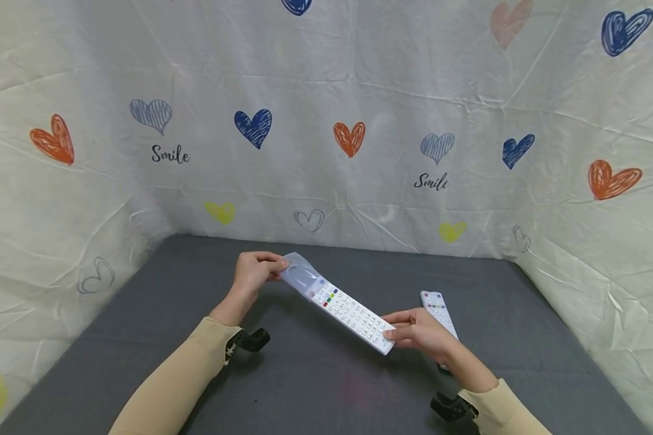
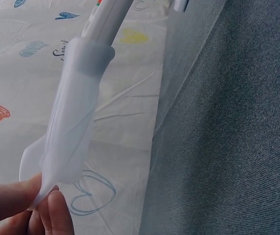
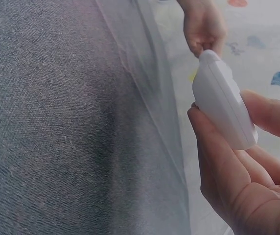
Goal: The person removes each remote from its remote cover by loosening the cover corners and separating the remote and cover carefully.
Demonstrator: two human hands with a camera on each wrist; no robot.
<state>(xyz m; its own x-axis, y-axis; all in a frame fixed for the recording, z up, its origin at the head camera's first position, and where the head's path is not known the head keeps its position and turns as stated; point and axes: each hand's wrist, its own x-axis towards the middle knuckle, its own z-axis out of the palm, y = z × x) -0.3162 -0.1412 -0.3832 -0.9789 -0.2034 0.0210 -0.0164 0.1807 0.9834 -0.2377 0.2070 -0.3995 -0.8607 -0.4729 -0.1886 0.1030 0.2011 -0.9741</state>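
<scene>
Head view, frame centre: the left hand (image 1: 256,270) pinches the translucent sleeve (image 1: 300,275) half-drawn over the white remote (image 1: 354,315), whose near end the right hand (image 1: 420,333) grips. Uneven pulling could bunch the sleeve or slip the remote free.

A grey cloth-covered bench (image 1: 315,386) is carrying a second white remote (image 1: 438,311), which is lying flat on its right part. A heart-printed sheet (image 1: 359,151) is walling it in.
</scene>
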